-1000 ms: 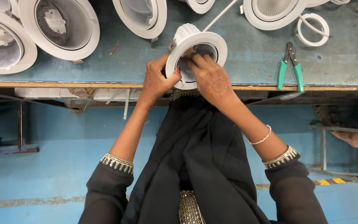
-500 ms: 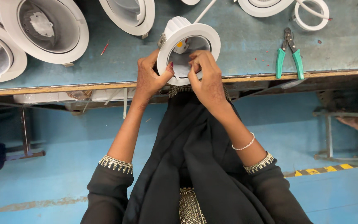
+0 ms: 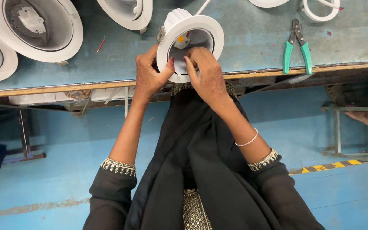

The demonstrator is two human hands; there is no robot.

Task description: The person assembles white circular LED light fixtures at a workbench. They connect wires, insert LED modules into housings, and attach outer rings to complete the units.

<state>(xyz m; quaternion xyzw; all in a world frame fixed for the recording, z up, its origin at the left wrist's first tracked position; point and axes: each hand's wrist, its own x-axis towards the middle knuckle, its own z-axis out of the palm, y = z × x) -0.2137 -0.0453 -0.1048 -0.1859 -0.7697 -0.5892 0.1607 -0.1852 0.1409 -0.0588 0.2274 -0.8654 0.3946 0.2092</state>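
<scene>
The fingers of the left hand curled around the white rim of a round downlight housing, gripping its left side, thumb pressed on the ring. The right hand held the housing's lower right rim, its fingertips reaching into the opening. The housing sat at the near edge of the blue surface. Green-handled pliers lay near that edge to the right, larger white housings toward the far left corner.

Five white downlight housings show, perhaps a sixth at the top edge; one loose ring; one pair of green-handled pliers.
</scene>
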